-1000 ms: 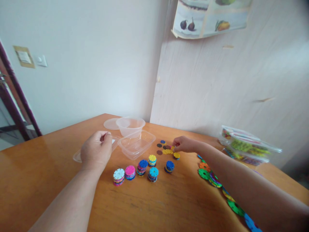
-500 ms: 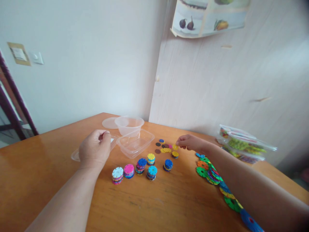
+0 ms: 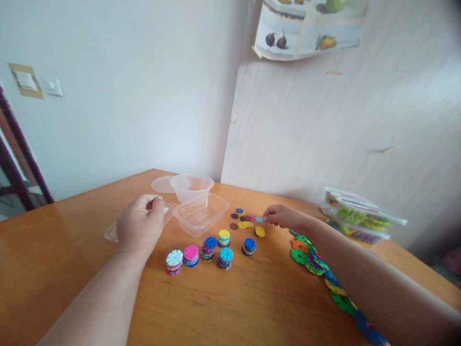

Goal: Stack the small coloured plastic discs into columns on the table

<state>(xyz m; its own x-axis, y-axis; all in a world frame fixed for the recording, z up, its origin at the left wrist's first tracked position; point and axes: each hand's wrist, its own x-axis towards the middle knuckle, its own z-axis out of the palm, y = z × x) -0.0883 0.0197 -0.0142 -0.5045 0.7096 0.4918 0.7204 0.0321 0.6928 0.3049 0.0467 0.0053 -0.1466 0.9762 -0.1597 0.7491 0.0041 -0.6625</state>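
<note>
Nearest on the tabletop (image 3: 234,307), at the right, a trail of larger slotted discs (image 3: 298,256) in green, orange and blue runs partly under the person's right forearm. Left of it stand short stacks of small notched discs: a white-topped stack (image 3: 175,259) just beside a pink-topped stack (image 3: 191,253), then a blue-topped stack (image 3: 209,246), a light-blue-topped stack (image 3: 225,256) and, a little apart, a second blue-topped stack (image 3: 249,246). A yellow-topped stack (image 3: 224,236) sits slightly farther back. The left hand (image 3: 140,222) is curled closed, thumb against the forefinger, above a clear lid (image 3: 112,233); whether it holds anything cannot be told. Between the two hands, near the right one, lies a yellow disc (image 3: 260,231). The right hand (image 3: 283,216) has its thumb and fingers drawn together at the edge of a light-blue disc (image 3: 259,219); whether they grip it is too small to tell. That disc is next to a loose group with a pink disc (image 3: 252,219), yellow discs (image 3: 246,225), and brown, black and dark blue ones. Left of the group is a clear rectangular container (image 3: 201,215), with a round tub (image 3: 192,190) and its pale round lid (image 3: 161,184) behind. Stacked clear boxes (image 3: 363,218) stand at far right, and a fruit poster (image 3: 309,29) hangs on the wall.
</note>
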